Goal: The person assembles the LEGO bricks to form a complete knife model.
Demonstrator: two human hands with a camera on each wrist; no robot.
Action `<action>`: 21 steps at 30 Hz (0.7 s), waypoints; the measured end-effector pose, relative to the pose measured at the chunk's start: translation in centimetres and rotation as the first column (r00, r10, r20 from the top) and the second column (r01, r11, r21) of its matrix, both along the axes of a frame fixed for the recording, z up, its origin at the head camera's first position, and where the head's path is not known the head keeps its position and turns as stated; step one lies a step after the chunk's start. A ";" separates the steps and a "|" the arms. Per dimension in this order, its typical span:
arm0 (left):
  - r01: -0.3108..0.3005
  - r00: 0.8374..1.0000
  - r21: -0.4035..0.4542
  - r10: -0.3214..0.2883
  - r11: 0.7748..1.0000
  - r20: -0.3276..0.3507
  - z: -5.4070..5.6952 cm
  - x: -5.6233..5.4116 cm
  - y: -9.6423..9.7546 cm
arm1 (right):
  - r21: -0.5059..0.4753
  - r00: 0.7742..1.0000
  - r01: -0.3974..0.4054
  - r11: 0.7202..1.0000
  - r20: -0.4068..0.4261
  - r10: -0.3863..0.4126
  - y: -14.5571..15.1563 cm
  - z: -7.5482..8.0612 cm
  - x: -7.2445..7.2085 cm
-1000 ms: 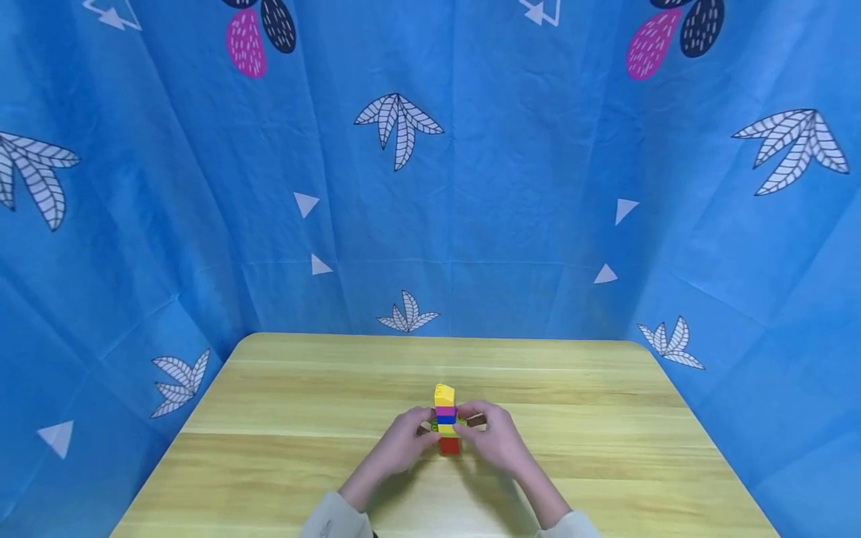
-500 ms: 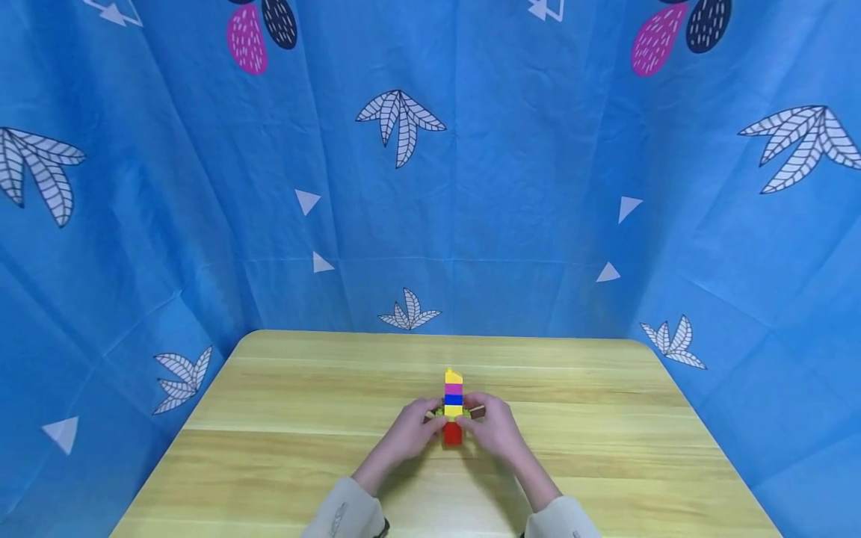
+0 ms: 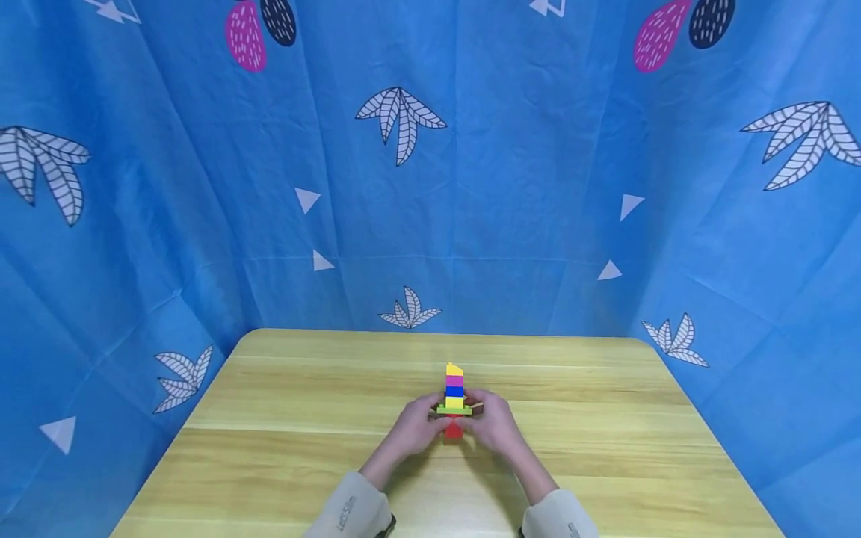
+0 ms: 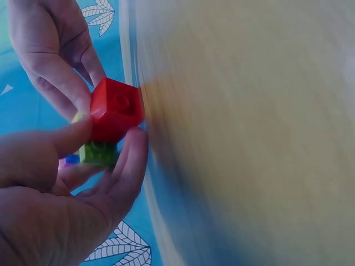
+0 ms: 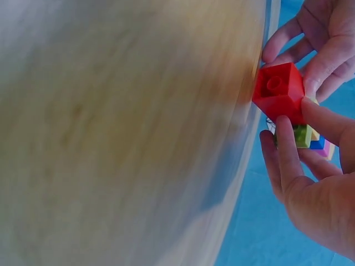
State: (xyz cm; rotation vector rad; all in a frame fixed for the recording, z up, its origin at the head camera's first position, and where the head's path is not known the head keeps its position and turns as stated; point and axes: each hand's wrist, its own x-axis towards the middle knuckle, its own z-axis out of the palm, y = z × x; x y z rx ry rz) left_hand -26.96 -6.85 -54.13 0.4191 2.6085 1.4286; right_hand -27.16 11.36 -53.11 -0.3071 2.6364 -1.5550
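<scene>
A stack of toy building blocks (image 3: pixel 454 391) stands upright between both hands, over the middle of the table. From the top it runs slanted yellow, purple, blue and yellow, then a wider green block (image 3: pixel 454 410) and a red block (image 4: pixel 113 111). My left hand (image 3: pixel 413 427) holds the stack from the left and my right hand (image 3: pixel 494 426) from the right, thumbs at the red block's near side. Both wrist views show the red block's hollow underside facing the tabletop. Fingers partly hide the upper blocks there.
The light wood table (image 3: pixel 303 381) has rounded far corners. Blue cloth (image 3: pixel 525 187) printed with leaves and triangles hangs behind it and along both sides. Grey sleeves (image 3: pixel 353 508) cover the forearms.
The stack has straightened from a tilt and moved slightly up and right in the head view. Both thumbs have shifted down from the green and yellow blocks onto the red block.
</scene>
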 end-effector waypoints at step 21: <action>-0.019 0.998 0.004 0.019 1.000 0.063 0.1 0.0 0.2 | 0.032 0.999 -0.037 0.999 0.011 0.037 -0.2 -0.3 -0.3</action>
